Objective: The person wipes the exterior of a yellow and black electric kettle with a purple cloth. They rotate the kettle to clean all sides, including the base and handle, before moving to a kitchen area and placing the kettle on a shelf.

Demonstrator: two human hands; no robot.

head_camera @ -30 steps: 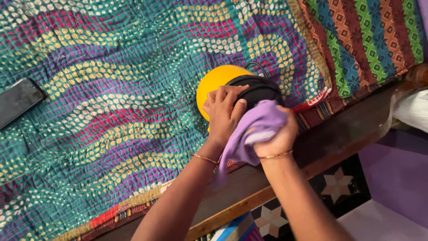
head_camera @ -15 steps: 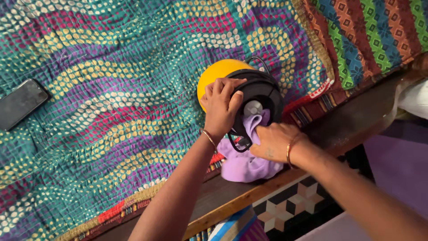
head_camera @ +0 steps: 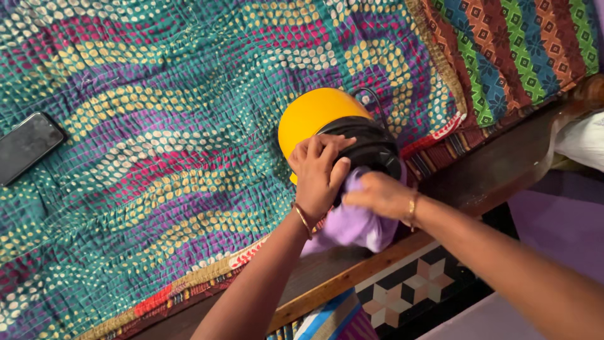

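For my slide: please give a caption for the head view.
Left hand steadies a yellow-and-black appliance while right hand presses a lilac cloth.

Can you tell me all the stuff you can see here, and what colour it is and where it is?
Round object: one, yellow body with a black ribbed part, lying on the quilt near the bed's edge.
Cloth: one, light purple, pressed against the black part and hanging over the bed's edge.
Quilt: one, teal with wavy rows of yellow, pink and purple dots, covering the bed.
Striped fabric: one, red, green and blue bands, top right.
Phone: one, black, flat on the quilt at the far left.
Wooden bed rail: one, dark brown, running along the quilt's edge.
Patterned floor tile: cube pattern, black, white and pink, below the rail.
Left hand: on the black part, bangle at the wrist.
Right hand: pressing the cloth, bangle at the wrist.
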